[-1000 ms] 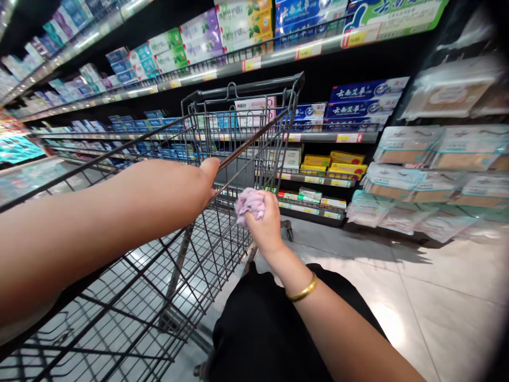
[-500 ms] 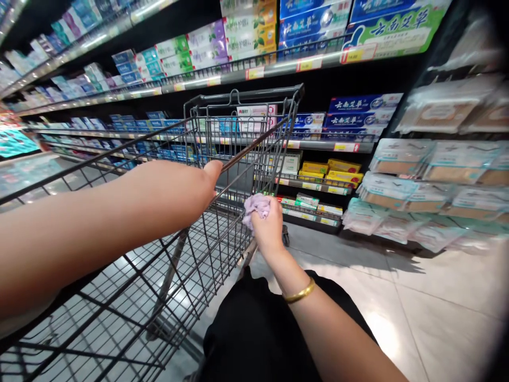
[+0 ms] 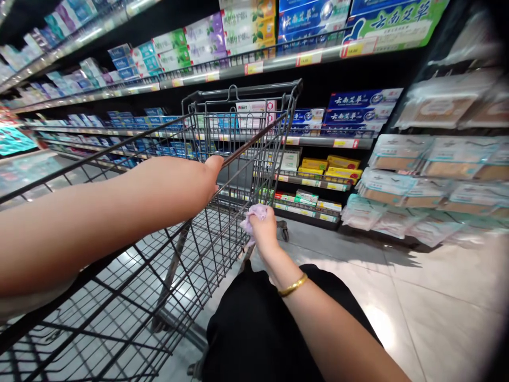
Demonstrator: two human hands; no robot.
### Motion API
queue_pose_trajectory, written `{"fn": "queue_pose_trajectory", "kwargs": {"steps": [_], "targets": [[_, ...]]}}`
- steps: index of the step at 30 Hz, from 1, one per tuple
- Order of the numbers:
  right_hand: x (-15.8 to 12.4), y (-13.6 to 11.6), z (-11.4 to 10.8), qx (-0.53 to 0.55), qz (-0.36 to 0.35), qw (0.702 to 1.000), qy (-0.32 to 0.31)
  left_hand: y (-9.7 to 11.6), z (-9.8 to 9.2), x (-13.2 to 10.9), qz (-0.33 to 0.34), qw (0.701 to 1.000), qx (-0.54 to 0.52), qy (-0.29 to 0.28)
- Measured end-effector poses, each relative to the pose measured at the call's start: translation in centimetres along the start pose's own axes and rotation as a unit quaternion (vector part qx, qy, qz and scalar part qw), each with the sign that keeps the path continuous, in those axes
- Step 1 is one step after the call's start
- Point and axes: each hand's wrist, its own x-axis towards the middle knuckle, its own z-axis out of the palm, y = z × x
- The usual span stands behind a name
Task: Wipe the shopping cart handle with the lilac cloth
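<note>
Cloth (image 3: 255, 213), lilac and crumpled, in the right hand (image 3: 265, 229): holding it bunched inside a closed grip, low at the outside of the shopping cart (image 3: 240, 178), so near the wire side that touching or just missing it is impossible to tell. Gripping the worn brown top rail (image 3: 254, 139) with the left hand (image 3: 212, 172), wrapping it from above with the thumb uppermost and the other fingers mostly out of sight. Wearing a gold bangle (image 3: 293, 286) on the right wrist and black clothing (image 3: 274, 329) below. Facing shelves (image 3: 230, 73) beyond the cart, bearing blue boxes (image 3: 352, 101) and yellow boxes (image 3: 344, 174), with clear packets (image 3: 401, 154) to the right above a tiled floor (image 3: 417, 281).
</note>
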Motion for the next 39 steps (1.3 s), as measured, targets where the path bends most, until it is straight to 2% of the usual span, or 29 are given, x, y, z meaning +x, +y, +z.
{"fn": "queue_pose_trajectory", "kwargs": {"steps": [5,7,10,13,15,19,23,25,27,30,32,35,37,39], "targets": [[-2.9,-3.7,-0.1,0.033,-0.187,0.981,-0.049,-0.1,0.3,-0.2,-0.003,1.0,-0.018,0.007],[-2.7,-3.5,-0.5,0.007,-0.207,0.978,-0.038,-0.2,0.3,-0.4,-0.007,1.0,-0.024,0.011],[-1.3,-1.7,-0.7,-0.017,-0.142,0.99,-0.005,-0.1,0.1,-0.7,-0.021,0.999,-0.032,0.009],[-0.4,-0.1,-0.4,-0.02,-0.075,0.997,-0.023,0.1,-0.1,-0.9,-0.032,0.998,-0.045,0.0],[-0.6,0.1,0.0,-0.009,-0.069,0.997,-0.045,0.2,-0.1,-0.9,-0.041,0.998,-0.054,-0.007],[-1.6,-0.5,0.8,0.001,-0.105,0.992,-0.07,-0.3,0.3,-1.3,-0.068,0.995,-0.07,-0.03],[-2.2,0.3,1.9,0.001,-0.113,0.992,-0.056,-1.1,0.7,-1.7,-0.066,0.994,-0.086,-0.034],[-2.4,1.2,2.6,0.007,-0.088,0.995,-0.036,-1.4,0.9,-1.8,-0.067,0.993,-0.085,-0.036],[-2.8,1.6,3.3,0.022,-0.032,0.999,-0.024,-1.7,1.0,-1.7,-0.072,0.993,-0.079,-0.04],[-3.8,0.1,4.0,0.054,0.015,0.998,-0.028,-1.8,1.3,-1.3,-0.084,0.993,-0.071,-0.049],[-4.5,-2.2,4.1,0.086,-0.03,0.995,-0.047,-1.8,1.4,-1.0,-0.09,0.992,-0.066,-0.052],[-5.1,-4.9,4.1,0.117,-0.165,0.975,-0.096,-1.9,1.5,-0.5,-0.08,0.995,-0.053,-0.037],[-4.8,-4.8,4.2,0.097,-0.22,0.964,-0.112,-1.9,1.6,0.0,-0.08,0.994,-0.059,-0.033],[-4.3,-3.2,4.5,0.059,-0.207,0.972,-0.098,-2.1,1.6,0.5,-0.089,0.992,-0.076,-0.04]]}}
